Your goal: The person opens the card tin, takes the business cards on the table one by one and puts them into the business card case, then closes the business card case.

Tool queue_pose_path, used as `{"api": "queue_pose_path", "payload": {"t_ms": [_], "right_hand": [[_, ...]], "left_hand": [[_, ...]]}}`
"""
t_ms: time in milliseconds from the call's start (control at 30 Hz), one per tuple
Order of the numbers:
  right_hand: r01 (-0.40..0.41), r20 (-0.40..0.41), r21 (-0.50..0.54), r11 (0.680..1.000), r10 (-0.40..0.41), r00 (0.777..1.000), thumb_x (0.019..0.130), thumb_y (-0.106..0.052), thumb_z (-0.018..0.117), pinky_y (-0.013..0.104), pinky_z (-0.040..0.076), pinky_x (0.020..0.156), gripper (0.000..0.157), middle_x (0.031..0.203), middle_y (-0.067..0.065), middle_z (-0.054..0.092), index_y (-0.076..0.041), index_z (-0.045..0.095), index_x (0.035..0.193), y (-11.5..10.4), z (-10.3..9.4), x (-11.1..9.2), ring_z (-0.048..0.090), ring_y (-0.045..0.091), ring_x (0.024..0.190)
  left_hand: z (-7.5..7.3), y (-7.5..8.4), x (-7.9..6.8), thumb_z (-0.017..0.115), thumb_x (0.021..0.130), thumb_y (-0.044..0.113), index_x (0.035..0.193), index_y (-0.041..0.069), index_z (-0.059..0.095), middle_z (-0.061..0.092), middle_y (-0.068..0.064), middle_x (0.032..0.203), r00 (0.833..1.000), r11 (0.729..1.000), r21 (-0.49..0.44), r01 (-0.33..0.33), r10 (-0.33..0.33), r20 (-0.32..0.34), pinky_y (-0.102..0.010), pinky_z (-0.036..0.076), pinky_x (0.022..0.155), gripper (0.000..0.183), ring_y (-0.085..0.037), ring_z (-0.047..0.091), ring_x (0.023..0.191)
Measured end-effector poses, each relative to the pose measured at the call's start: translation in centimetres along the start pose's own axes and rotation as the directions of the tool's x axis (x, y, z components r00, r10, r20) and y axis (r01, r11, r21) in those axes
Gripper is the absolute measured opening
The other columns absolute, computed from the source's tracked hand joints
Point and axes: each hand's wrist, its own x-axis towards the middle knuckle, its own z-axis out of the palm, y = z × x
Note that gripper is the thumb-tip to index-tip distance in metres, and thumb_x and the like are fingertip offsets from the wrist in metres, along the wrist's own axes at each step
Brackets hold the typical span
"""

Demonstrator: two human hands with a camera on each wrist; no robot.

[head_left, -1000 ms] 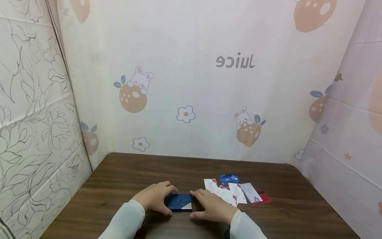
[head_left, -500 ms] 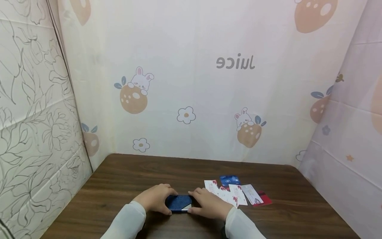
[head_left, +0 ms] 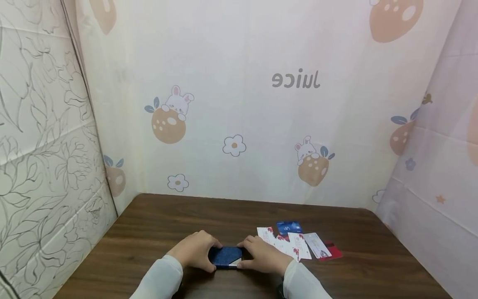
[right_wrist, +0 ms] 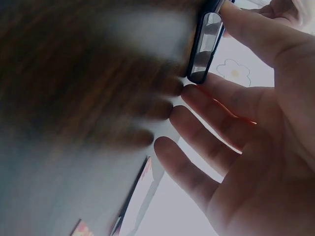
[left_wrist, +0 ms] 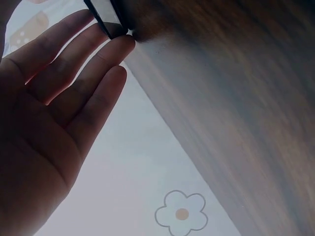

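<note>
A flat blue card case with a silver triangular corner lies low at the table's front middle, long side facing me. My left hand holds its left end, thumb at the front corner and fingers behind. At the other end, my right hand grips it between thumb and index finger. In the left wrist view, fingertips of the left hand meet the end of the case. The right wrist view shows the case's shiny end beside the right hand, whose other fingers are spread near the tabletop.
Right of the hands, several overlapping cards lie on the brown wooden table: white ones with red flowers, a blue VIP card, a pale card and a red card. Patterned curtains border the table.
My right hand has moved slightly left, and its thumb and index finger have come onto the right end of the card case. The left hand stays at the other end.
</note>
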Motion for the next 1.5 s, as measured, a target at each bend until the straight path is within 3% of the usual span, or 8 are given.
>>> {"api": "queue_pose_path", "payload": {"t_ms": [600, 1000, 1167, 1333, 1500], "right_hand": [[-0.036, 0.036, 0.116, 0.993, 0.032, 0.999, 0.079, -0.053, 0.065, 0.041, 0.049, 0.09, 0.055, 0.109, -0.002, 0.06, -0.014, 0.062, 0.119, 0.0, -0.8, 0.2, 0.052, 0.008, 0.098], [-0.05, 0.028, 0.149, 0.988, 0.046, 0.999, 0.075, -0.052, 0.07, 0.039, 0.048, 0.09, 0.054, 0.105, -0.006, 0.061, -0.016, 0.064, 0.115, 0.3, -0.3, 0.4, 0.051, 0.006, 0.094], [-0.039, 0.023, 0.142, 0.989, 0.036, 0.999, 0.076, -0.054, 0.069, 0.039, 0.048, 0.09, 0.056, 0.107, -0.005, 0.061, -0.017, 0.063, 0.118, 0.5, -0.1, 0.4, 0.051, 0.007, 0.096], [-0.026, 0.017, 0.124, 0.992, 0.024, 1.0, 0.077, -0.053, 0.067, 0.04, 0.048, 0.092, 0.063, 0.112, -0.001, 0.061, -0.013, 0.058, 0.125, 0.5, -0.2, 0.1, 0.051, 0.008, 0.099], [-0.045, 0.023, 0.17, 0.984, 0.042, 0.999, 0.079, -0.05, 0.067, 0.044, 0.045, 0.096, 0.072, 0.118, 0.004, 0.059, -0.006, 0.048, 0.133, 0.3, -0.5, -0.2, 0.052, 0.013, 0.106]], "left_hand": [[-0.4, 0.3, 0.2, 0.078, 0.057, 0.034, 0.102, 0.018, 0.073, 0.07, 0.009, 0.094, 0.999, 0.999, -0.028, 0.031, -0.031, 0.02, -0.028, 0.055, 0.072, 0.048, 0.0, 0.057, 0.08], [-0.9, -0.2, 0.0, 0.074, 0.066, 0.035, 0.104, 0.019, 0.072, 0.069, 0.011, 0.094, 0.993, 0.984, -0.163, 0.068, -0.052, 0.103, -0.024, 0.051, 0.067, 0.042, -0.003, 0.056, 0.072], [-1.7, -0.8, -0.4, 0.073, 0.071, 0.033, 0.099, 0.023, 0.072, 0.069, 0.01, 0.093, 0.993, 0.961, -0.27, 0.067, -0.038, 0.111, -0.027, 0.053, 0.069, 0.03, -0.003, 0.059, 0.077], [-2.5, -1.4, -0.8, 0.07, 0.077, 0.028, 0.092, 0.025, 0.072, 0.07, 0.012, 0.089, 0.998, 0.936, -0.35, 0.035, -0.015, 0.059, -0.027, 0.055, 0.07, 0.016, -0.003, 0.061, 0.079], [-3.0, -1.7, -0.6, 0.068, 0.082, 0.025, 0.087, 0.023, 0.072, 0.068, 0.016, 0.08, 0.998, 0.953, -0.304, -0.008, -0.013, -0.065, -0.027, 0.055, 0.069, 0.006, 0.0, 0.06, 0.075]]}}
